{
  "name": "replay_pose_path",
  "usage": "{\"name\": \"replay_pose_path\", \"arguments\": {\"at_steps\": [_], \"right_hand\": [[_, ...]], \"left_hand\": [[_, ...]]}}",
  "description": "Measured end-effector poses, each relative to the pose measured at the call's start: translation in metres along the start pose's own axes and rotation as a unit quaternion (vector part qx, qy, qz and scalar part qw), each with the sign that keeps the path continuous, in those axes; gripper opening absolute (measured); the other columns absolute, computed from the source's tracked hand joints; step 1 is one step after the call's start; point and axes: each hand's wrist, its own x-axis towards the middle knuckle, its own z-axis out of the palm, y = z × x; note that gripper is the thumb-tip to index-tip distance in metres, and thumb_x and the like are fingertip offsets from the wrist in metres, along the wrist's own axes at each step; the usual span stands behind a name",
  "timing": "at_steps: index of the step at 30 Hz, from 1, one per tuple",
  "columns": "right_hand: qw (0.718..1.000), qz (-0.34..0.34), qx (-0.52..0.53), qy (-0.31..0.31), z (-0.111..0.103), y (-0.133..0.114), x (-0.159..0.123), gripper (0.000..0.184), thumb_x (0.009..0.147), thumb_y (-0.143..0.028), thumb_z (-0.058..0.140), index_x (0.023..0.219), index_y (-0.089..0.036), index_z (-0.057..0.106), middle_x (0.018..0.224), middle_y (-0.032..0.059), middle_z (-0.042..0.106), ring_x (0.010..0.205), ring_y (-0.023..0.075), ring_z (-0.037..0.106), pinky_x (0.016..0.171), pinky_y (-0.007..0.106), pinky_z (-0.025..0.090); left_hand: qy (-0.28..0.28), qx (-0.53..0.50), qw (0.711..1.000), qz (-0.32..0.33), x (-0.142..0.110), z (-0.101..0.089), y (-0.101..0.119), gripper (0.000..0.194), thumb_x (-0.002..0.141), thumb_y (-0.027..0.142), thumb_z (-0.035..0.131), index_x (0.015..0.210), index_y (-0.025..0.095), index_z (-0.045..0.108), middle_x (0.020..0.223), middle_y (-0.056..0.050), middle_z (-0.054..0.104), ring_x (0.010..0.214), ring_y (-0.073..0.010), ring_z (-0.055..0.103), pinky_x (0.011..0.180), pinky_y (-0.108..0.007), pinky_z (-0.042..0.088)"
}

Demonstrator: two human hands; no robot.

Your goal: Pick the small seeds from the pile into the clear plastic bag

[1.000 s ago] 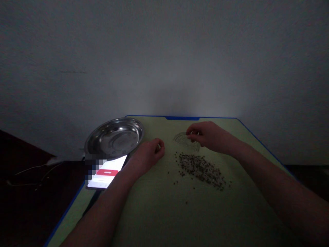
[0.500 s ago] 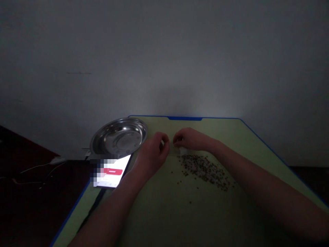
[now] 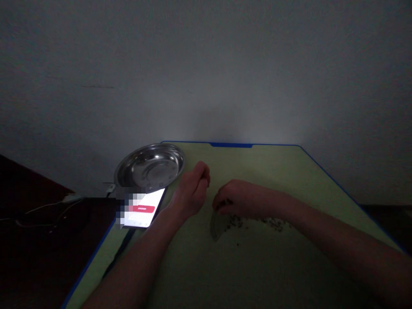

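Observation:
My right hand (image 3: 236, 198) is over the pile of small dark and pale grains (image 3: 277, 224), hiding much of it. Its fingers pinch a clear, see-through piece with a curved edge (image 3: 216, 228), which hangs down to the left of the grains; whether it is a bag or a lid I cannot tell. My left hand (image 3: 194, 191) is closed, fingers curled, a little apart from the right one and just right of the metal basin (image 3: 149, 169). Anything inside its fingers is hidden.
A phone with a lit screen (image 3: 144, 210) lies against the basin's near side, left of my left forearm. The green table (image 3: 267, 165) has a blue rim and stands against a grey wall (image 3: 206, 77). White cables (image 3: 48, 206) run at the far left.
My right hand has come nearer to me, over the grains, with the clear piece now reaching down at their left. My left hand stays about where it was, its fingers more closed.

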Motion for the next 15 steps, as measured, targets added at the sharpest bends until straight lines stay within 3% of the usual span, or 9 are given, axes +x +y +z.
{"name": "replay_pose_path", "arguments": {"at_steps": [6, 8, 11, 15], "right_hand": [[0.998, -0.006, -0.019, 0.062, -0.005, -0.012, -0.012, 0.019, 0.085, -0.015, 0.058, 0.093, -0.019, 0.075, 0.089, 0.0036, 0.076, 0.078, 0.0157, 0.066, 0.073, 0.025, 0.045], [0.997, -0.009, -0.03, 0.064, 0.001, -0.014, -0.011, 0.018, 0.085, -0.014, 0.058, 0.091, -0.019, 0.075, 0.089, 0.0038, 0.076, 0.079, 0.0165, 0.066, 0.073, 0.026, 0.045], [0.997, -0.009, -0.051, 0.056, 0.013, -0.017, -0.012, 0.017, 0.087, -0.015, 0.057, 0.088, -0.019, 0.073, 0.088, 0.0039, 0.075, 0.079, 0.0176, 0.066, 0.072, 0.027, 0.044], [0.997, -0.011, -0.056, 0.048, 0.019, -0.021, -0.022, 0.018, 0.088, -0.014, 0.056, 0.087, -0.02, 0.073, 0.089, 0.0039, 0.075, 0.083, 0.0191, 0.066, 0.077, 0.029, 0.044]], "left_hand": [[-0.029, 0.101, 0.993, -0.047, 0.006, 0.007, -0.009, 0.014, 0.078, 0.012, 0.038, 0.074, 0.022, 0.048, 0.067, 0.002, 0.055, 0.062, -0.0138, 0.051, 0.058, -0.028, 0.036], [-0.045, 0.158, 0.984, -0.074, 0.007, 0.01, -0.012, 0.017, 0.082, 0.016, 0.042, 0.09, 0.02, 0.056, 0.076, -0.001, 0.062, 0.068, -0.0156, 0.056, 0.061, -0.029, 0.039], [-0.081, 0.25, 0.96, -0.096, 0.007, 0.012, -0.012, 0.032, 0.089, 0.03, 0.047, 0.117, 0.016, 0.056, 0.097, -0.008, 0.067, 0.078, -0.0188, 0.062, 0.067, -0.03, 0.045], [-0.141, 0.397, 0.904, -0.071, 0.006, 0.01, -0.002, 0.035, 0.095, 0.034, 0.037, 0.098, 0.014, 0.066, 0.099, -0.013, 0.065, 0.084, -0.0236, 0.065, 0.071, -0.033, 0.047]]}}
